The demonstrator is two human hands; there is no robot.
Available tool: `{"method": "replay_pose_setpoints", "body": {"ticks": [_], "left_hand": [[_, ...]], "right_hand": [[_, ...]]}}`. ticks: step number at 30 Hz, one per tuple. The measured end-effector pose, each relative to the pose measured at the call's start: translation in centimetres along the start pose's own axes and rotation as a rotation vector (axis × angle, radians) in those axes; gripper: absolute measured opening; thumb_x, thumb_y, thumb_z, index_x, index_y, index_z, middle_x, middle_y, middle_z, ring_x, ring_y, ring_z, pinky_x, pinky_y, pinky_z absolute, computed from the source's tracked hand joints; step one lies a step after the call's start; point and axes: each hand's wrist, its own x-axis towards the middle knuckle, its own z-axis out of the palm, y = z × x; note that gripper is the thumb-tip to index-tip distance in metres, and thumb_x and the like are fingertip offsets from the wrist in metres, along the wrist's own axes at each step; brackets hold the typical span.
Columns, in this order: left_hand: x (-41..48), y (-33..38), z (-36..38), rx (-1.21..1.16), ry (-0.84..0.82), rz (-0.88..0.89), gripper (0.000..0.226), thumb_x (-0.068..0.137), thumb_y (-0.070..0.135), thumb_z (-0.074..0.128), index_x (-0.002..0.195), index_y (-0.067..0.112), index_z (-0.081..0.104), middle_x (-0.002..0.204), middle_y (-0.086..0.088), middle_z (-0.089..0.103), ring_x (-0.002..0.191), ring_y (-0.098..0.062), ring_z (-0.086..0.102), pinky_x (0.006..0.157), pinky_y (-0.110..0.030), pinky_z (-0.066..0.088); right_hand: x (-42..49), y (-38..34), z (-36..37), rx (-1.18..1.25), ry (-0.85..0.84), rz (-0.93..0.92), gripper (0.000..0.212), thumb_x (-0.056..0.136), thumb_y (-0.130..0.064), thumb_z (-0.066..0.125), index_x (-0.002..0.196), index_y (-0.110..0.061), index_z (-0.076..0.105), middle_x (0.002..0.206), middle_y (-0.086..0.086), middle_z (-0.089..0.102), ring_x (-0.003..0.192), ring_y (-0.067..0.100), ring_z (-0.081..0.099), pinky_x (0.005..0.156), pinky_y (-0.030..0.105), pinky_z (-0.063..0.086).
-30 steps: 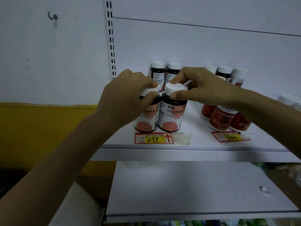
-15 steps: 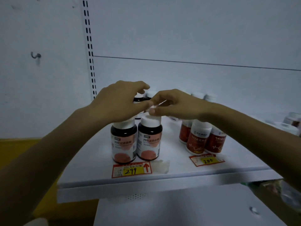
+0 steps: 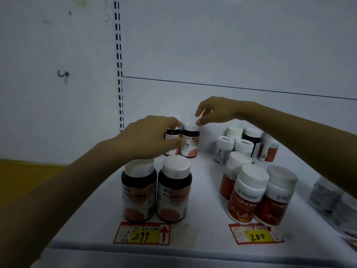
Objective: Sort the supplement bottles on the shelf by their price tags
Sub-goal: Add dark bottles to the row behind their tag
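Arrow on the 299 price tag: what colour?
Red, pointing up: the arrow on the 299 tag, head view.

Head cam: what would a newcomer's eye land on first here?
Both hands work at the back of the shelf: the left hand grips a rear dark bottle, and the right hand has its fingertips at the neighbour's white cap. Up front, two dark bottles stand behind a 299 tag, and red-labelled ones stand behind a 200 tag.

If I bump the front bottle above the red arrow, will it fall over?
It might: the bottle stands tall on a narrow base. Tipped, its round body would probably roll. The twin bottle close beside it may steady it leftward.
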Motion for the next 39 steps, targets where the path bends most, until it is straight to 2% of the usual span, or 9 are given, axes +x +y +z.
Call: {"method": "replay_pose_setpoints", "body": {"ticks": [6,10,15,19,23,28,33,36,39], "left_hand": [[0.4,0.3,0.3,0.012,0.029,-0.044,0.050,0.083,0.055,0.050,0.129,0.036,0.046,0.130,0.013,0.054,0.112,-0.008,0.052,0.083,-0.029,0.044],[0.5,0.5,0.2,0.078,0.033,-0.063,0.050,0.084,0.056,0.049,0.131,0.039,0.043,0.131,0.015,0.051,0.115,-0.008,0.048,0.086,-0.031,0.043],[1.2,0.8,0.2,0.081,0.038,-0.074,0.050,0.084,0.057,0.048,0.130,0.037,0.044,0.132,0.016,0.051,0.117,-0.007,0.047,0.086,-0.028,0.039],[2.3,0.1,0.4,0.056,0.020,-0.085,0.050,0.084,0.056,0.050,0.130,0.036,0.045,0.131,0.014,0.052,0.115,-0.008,0.049,0.083,-0.027,0.040],[3.5,-1.2,-0.1,-0.038,0.008,-0.064,0.050,0.084,0.051,0.054,0.130,0.033,0.046,0.130,0.010,0.054,0.111,-0.011,0.053,0.085,-0.031,0.046],[4.4,-3.3,-1.1,-0.227,-0.016,-0.025,0.067,0.082,0.046,0.060,0.140,0.030,0.030,0.138,0.004,0.048,0.117,-0.012,0.050,0.088,-0.025,0.041],[3.5,-5.7,-1.7,-0.474,-0.035,-0.014,0.089,0.076,0.044,0.068,0.145,0.030,0.014,0.144,0.001,0.040,0.121,-0.015,0.049,0.086,-0.022,0.039],[2.7,-6.7,-2.1,-0.639,0.008,0.050,0.077,0.075,0.034,0.072,0.138,0.028,0.029,0.126,0.002,0.055,0.093,0.000,0.059,0.067,-0.006,0.045],[1.9,-7.6,-2.5,-0.772,0.070,0.061,0.063,0.074,0.031,0.074,0.128,0.027,0.042,0.100,0.009,0.061,0.081,0.001,0.061,0.059,-0.008,0.049]], "right_hand": [[5.7,1.7,2.6,-0.196,-0.103,-0.009,0.061,0.085,-0.043,0.063,0.135,-0.015,0.043,0.134,0.007,0.049,0.102,0.022,0.048,0.093,0.041,0.049],[7.4,2.7,4.3,-0.221,-0.078,-0.055,0.058,0.085,-0.045,0.061,0.131,-0.013,0.046,0.130,0.010,0.053,0.111,0.026,0.052,0.092,0.035,0.046],[8.0,3.5,5.0,-0.180,0.022,-0.078,0.052,0.081,-0.043,0.066,0.120,-0.012,0.051,0.121,0.011,0.058,0.101,0.024,0.052,0.085,0.035,0.045],[7.4,3.3,4.6,-0.182,0.016,-0.006,0.062,0.078,-0.049,0.067,0.126,-0.014,0.050,0.124,0.008,0.056,0.104,0.024,0.053,0.086,0.036,0.046],[5.8,2.1,3.1,-0.156,0.066,0.030,0.054,0.077,-0.051,0.066,0.107,-0.005,0.065,0.108,0.013,0.067,0.097,0.028,0.062,0.079,0.037,0.051],[2.8,-1.8,-0.4,-0.032,0.164,0.058,0.049,0.081,-0.050,0.061,0.091,-0.003,0.070,0.087,0.014,0.072,0.073,0.024,0.066,0.057,0.026,0.046],[1.3,-6.8,-2.6,0.176,0.362,0.065,0.048,0.081,-0.045,0.062,0.082,0.002,0.070,0.077,0.015,0.069,0.061,0.019,0.057,0.054,0.025,0.044],[0.9,-8.8,-2.9,0.347,0.409,0.110,0.045,0.083,-0.044,0.061,0.080,0.001,0.066,0.076,0.008,0.066,0.067,0.017,0.058,0.057,0.024,0.048],[0.9,-10.1,-2.2,0.462,0.441,0.156,0.048,0.083,-0.047,0.061,0.092,0.000,0.067,0.083,0.009,0.068,0.073,0.019,0.062,0.064,0.027,0.051]]}}
